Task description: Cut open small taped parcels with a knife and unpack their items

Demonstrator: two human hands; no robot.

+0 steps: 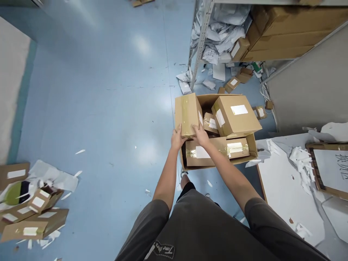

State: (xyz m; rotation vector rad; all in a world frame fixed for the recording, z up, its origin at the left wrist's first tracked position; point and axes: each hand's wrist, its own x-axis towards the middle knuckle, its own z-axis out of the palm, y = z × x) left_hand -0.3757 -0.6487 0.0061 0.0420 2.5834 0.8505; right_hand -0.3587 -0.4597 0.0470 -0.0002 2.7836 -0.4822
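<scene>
Between both hands is a taped cardboard box at the left end of a large open carton. My left hand grips its near left side, and my right hand its near right corner. Other boxes sit in the carton: a big labelled box at the right, a small box in the middle, a long taped box and a smaller taped box along the near side. The held box hides part of the carton's left rim; its underside is out of sight.
A metal shelf with grey mailing bags and stacked boxes stands beyond the carton. A white table with paper scraps is at the right. Flattened and opened boxes lie on the blue floor at left.
</scene>
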